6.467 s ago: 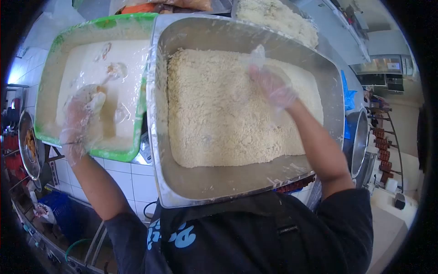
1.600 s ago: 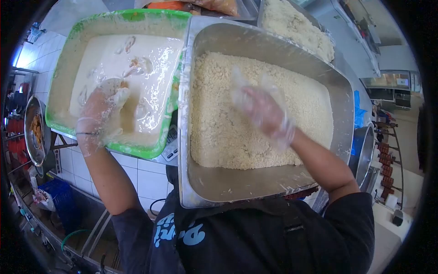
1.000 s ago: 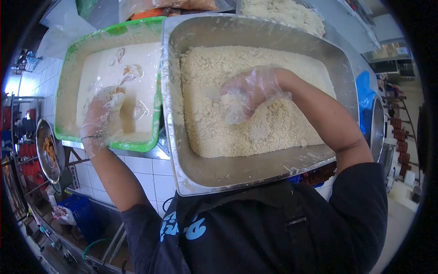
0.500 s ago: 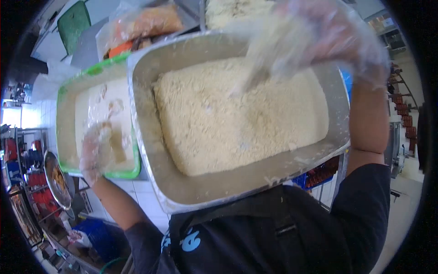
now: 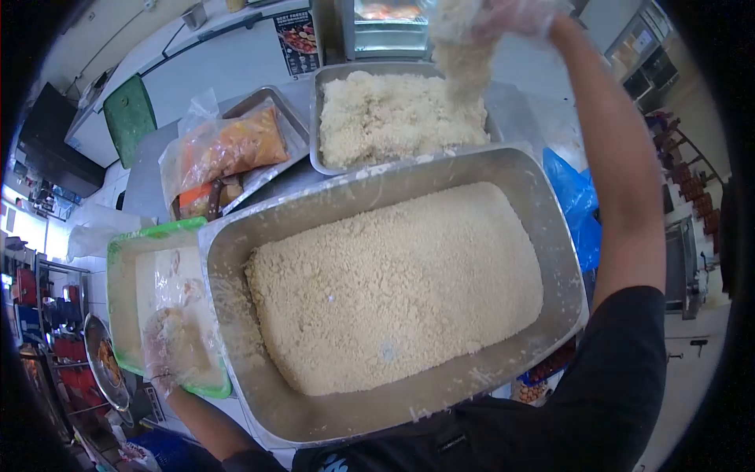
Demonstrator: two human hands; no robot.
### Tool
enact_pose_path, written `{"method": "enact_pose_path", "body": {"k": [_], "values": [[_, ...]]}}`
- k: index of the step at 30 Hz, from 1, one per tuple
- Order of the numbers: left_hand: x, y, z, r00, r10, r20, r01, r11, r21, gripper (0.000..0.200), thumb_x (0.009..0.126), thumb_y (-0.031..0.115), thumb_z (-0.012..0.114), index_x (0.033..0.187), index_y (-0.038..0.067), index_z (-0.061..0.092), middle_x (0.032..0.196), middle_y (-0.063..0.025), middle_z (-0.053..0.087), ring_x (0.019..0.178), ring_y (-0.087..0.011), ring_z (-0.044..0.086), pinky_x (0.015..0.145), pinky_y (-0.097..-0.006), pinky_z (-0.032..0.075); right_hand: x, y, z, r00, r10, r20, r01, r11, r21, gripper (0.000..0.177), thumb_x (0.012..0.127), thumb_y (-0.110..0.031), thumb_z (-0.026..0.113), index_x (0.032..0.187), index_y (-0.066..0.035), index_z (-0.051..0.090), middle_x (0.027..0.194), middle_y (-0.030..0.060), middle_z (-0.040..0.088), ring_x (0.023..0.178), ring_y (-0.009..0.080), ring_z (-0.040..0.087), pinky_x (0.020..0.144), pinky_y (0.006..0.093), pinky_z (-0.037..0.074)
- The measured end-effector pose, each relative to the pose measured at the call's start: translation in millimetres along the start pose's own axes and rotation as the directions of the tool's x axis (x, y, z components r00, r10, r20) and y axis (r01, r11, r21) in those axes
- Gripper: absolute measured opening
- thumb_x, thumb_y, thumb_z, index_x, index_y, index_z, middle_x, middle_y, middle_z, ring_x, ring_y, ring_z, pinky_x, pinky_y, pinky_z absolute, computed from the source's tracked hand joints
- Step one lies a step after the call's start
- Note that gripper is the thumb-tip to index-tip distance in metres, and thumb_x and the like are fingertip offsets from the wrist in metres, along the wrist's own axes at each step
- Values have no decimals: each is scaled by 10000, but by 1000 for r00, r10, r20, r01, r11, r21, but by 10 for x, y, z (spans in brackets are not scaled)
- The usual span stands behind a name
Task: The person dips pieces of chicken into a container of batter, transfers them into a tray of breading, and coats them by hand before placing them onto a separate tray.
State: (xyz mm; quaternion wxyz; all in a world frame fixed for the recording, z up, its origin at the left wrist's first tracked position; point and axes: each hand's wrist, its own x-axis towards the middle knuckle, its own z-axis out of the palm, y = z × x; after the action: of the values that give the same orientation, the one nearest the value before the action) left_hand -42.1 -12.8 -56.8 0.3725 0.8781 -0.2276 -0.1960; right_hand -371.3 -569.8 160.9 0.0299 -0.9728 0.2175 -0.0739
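My right hand (image 5: pixel 511 17), in a clear plastic glove, is raised at the top of the view over the far metal tray (image 5: pixel 316 130). It grips a crumb-coated food piece (image 5: pixel 464 59), blurred, with loose crumbs around it. That tray holds a heap of pale crumb-coated pieces (image 5: pixel 393 118). My left hand (image 5: pixel 167 342), gloved and smeared, is low in the green-rimmed tub (image 5: pixel 126 236) of white batter (image 5: pixel 161 263); its fingers are indistinct. Between my arms is a deep metal pan (image 5: pixel 562 275) of pale dry breading (image 5: pixel 393 291).
Behind the pan, a plastic bag of orange food (image 5: pixel 244 149) lies on a metal tray (image 5: pixel 295 118). A blue plastic bag (image 5: pixel 578 208) hangs by the pan's right side. A round metal bowl (image 5: pixel 106 370) stands at lower left. White freezers line the back.
My right hand has moved from above the breading up and away, over the far tray. My left hand stays in the batter tub. The view has tilted up, showing more of the back.
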Motion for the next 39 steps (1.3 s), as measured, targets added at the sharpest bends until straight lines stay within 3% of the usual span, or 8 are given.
{"method": "enact_pose_path", "body": {"k": [7,11,18,22,28,34,37,39], "values": [[44,-172,-81,999,-9,-49,9,1000,-3,345,738,205,617,999,-14,566,915,-106,606,833,-198,561,737,-304,431,495,299,661,943,320,-92,-316,947,62,512,638,-168,717,1091,-33,517,977,107,569,864,197,546,751,312,461],[103,-288,-153,994,76,-75,-79,996,-31,349,736,205,619,1000,-17,564,916,-111,607,835,-203,563,739,-307,432,293,490,950,983,93,-161,-86,995,48,440,704,-260,629,1082,-58,527,968,90,590,881,199,562,800,294,427],[175,-138,-188,950,303,-75,-208,794,571,380,738,178,612,1058,-15,540,985,-176,585,910,-260,565,819,-327,425,-1300,-107,799,835,21,-550,3,999,42,419,761,-273,586,1108,-51,508,1087,108,530,1002,240,515,842,339,415],[15,62,-182,946,288,-151,-316,925,-211,517,696,70,604,1183,-22,454,1064,-103,573,940,-153,532,823,-287,407,-2130,-891,933,855,253,-453,-118,945,305,614,695,-336,636,1194,-99,368,1192,122,397,1085,270,421,869,400,385],[420,81,-592,936,326,137,-322,626,710,538,686,28,471,1220,79,432,1063,-149,549,948,-232,553,835,-303,422,-2210,-1631,1315,929,273,-249,-90,820,566,950,594,-431,711,1323,-171,158,1350,142,197,1209,316,281,910,490,340],[710,50,-453,890,17,455,-410,467,784,412,697,123,513,1109,112,522,1013,-149,560,953,-295,530,837,-360,420,-2113,-1671,1456,986,150,-71,-87,834,545,1193,461,-561,751,1370,-194,71,1411,143,114,1277,341,168,953,519,284],[904,-73,-209,700,533,475,-711,459,533,283,658,96,574,938,58,590,880,-168,606,854,-328,576,742,-374,456,-2217,-1596,1577,911,395,123,-355,595,721,1159,493,-567,735,1369,-188,77,1410,128,125,1275,343,173,948,518,291],[929,130,93,725,433,537,-687,520,508,255,679,167,550,914,78,597,888,-168,597,843,-320,570,758,-385,447,-2198,-1498,1594,929,368,34,-298,691,659,1136,509,-558,732,1368,-176,94,1402,136,138,1270,340,186,948,513,294]]}}
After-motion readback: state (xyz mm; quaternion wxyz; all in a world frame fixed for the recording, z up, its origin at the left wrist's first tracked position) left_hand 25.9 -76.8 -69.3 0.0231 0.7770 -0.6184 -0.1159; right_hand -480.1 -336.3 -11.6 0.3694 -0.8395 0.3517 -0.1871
